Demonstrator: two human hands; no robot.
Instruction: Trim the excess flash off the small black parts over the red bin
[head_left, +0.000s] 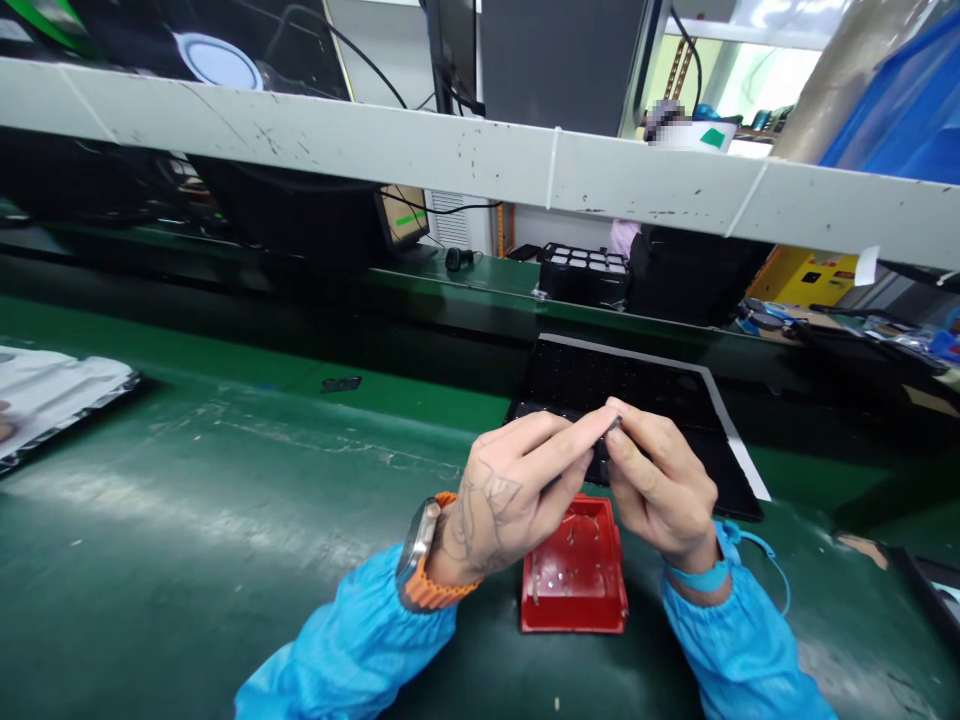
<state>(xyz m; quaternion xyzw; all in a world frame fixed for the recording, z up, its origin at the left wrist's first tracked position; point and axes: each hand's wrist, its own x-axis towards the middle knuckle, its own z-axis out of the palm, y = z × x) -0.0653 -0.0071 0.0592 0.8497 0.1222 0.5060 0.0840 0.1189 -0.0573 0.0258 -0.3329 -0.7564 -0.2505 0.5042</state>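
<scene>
My left hand (517,485) and my right hand (664,480) meet at the fingertips, pinching a small dark piece (615,424) between them. Most of that piece is covered by my fingers, so its kind does not show. Right below my hands stands a red plastic tray (574,615) with small screws and bits scattered inside. Behind my hands lies a flat black panel (637,385) with a pale strip along its edges; my hands hide its near left part.
A small black part (341,384) lies on the green bench mat (247,520). A silvery bag (60,400) is at far left. Across the back runs a grey shelf beam (480,150); beneath it sit a black box with pale squares (585,272) and a barcode scanner (458,259).
</scene>
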